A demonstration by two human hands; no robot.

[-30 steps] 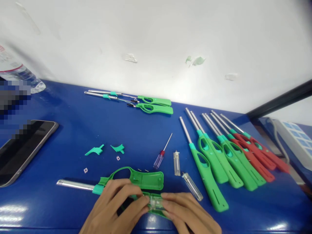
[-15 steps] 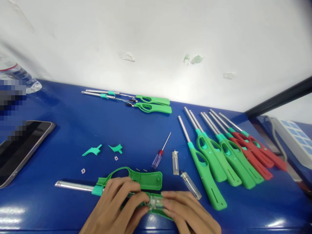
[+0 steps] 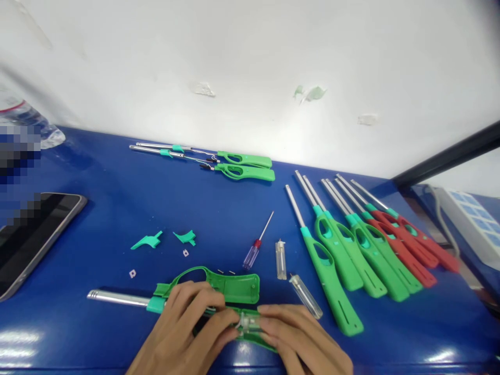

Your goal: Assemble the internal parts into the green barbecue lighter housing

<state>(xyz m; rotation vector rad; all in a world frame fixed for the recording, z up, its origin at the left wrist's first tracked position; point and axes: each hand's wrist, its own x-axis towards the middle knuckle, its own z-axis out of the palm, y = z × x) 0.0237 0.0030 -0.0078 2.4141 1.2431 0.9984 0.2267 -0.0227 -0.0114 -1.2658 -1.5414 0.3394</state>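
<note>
Near the front edge lies an opened green lighter shell half (image 3: 253, 336) with a clear fuel tank (image 3: 250, 323) in it. My left hand (image 3: 191, 325) is closed over the shell's middle, fingertips at the tank's valve end. The fingers of my right hand (image 3: 300, 336) grip the tank's other end and the shell. A metal tube (image 3: 117, 298) with a teal collar (image 3: 156, 304) reaches out left of my left hand. Just behind my hands rests the other green shell half (image 3: 238, 289), its hollow side showing. My fingers hide the parts inside the held shell.
A screwdriver (image 3: 253, 253) and two clear tanks (image 3: 280, 260) (image 3: 307, 297) lie behind my right hand. Several green and red lighters (image 3: 332, 281) fill the right. Teal triggers (image 3: 147, 240), small white pieces, a phone (image 3: 35, 234) and a bottle (image 3: 35, 122) are left. Two disassembled lighters (image 3: 246, 172) lie by the wall.
</note>
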